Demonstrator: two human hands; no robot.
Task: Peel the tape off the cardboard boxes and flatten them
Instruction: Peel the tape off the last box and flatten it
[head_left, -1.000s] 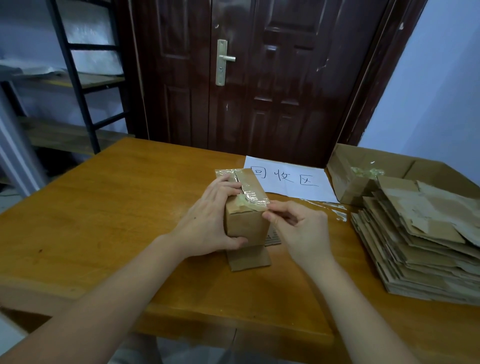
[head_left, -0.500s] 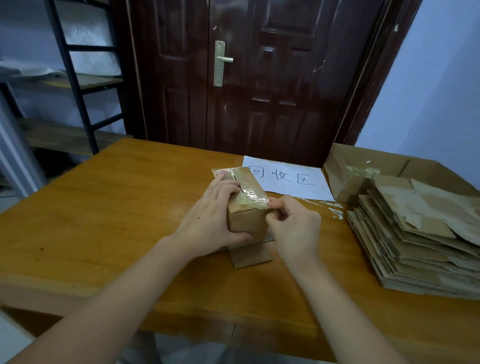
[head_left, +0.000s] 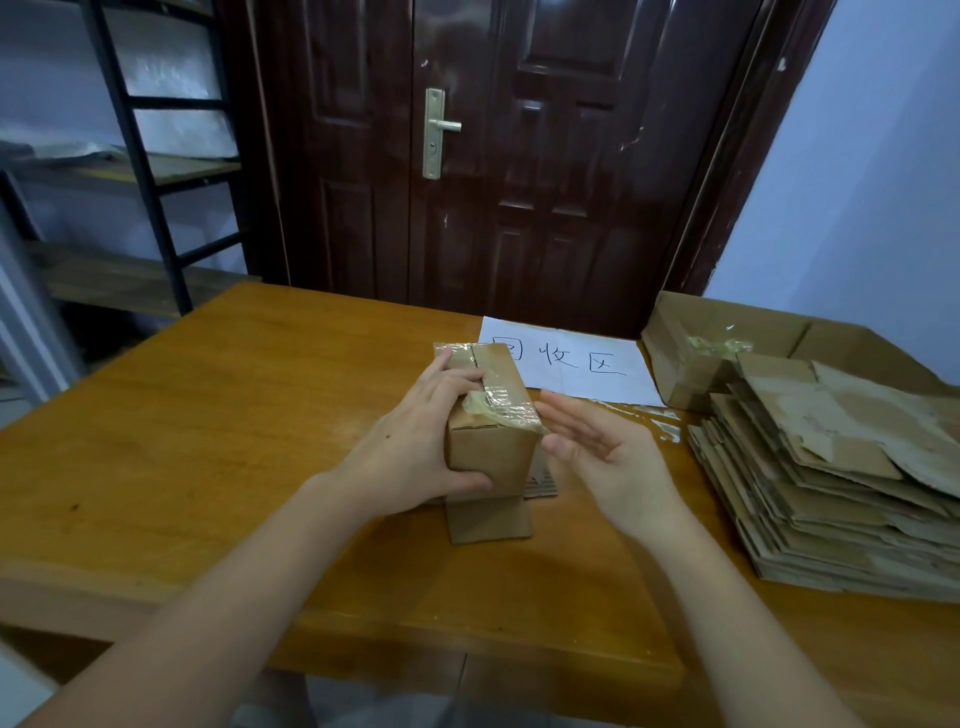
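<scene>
Your left hand (head_left: 410, 457) grips the small cardboard box (head_left: 491, 441) from its left side, fingers curled over the top edge, thumb hooked under the near face. Your right hand (head_left: 608, 457) is spread, palm turned toward the box, fingers straight and holding nothing; the fingertips sit just beside the box's right upper edge and may brush the tape, though contact is hard to judge.

The box stands near the middle of the wooden table (head_left: 208, 441), propped on end with a bottom flap (head_left: 488, 519) splayed toward you.

Step in hand, by my reading: peeling. The tape (head_left: 501, 402) is clear, glossy, crinkled; it has bunched into a wrinkled wad at the near top corner, while a strip runs on along the top seam toward the far end. Not free yet.

Next move, likely: pinch that bunched end with the right hand and draw it along the seam, low and steady, left hand bracing. Thin film like this can tear or take the paper face with it.

Materials: plain brown corrugated board, matte, soft at the corners. To the right, a stack of flattened boxes (head_left: 841, 493), ragged-edged, and behind it an open carton (head_left: 691, 358). A white paper sign (head_left: 566, 364) with handwritten characters lies flat beyond the box. Table is varnished, orange-toned.
</scene>
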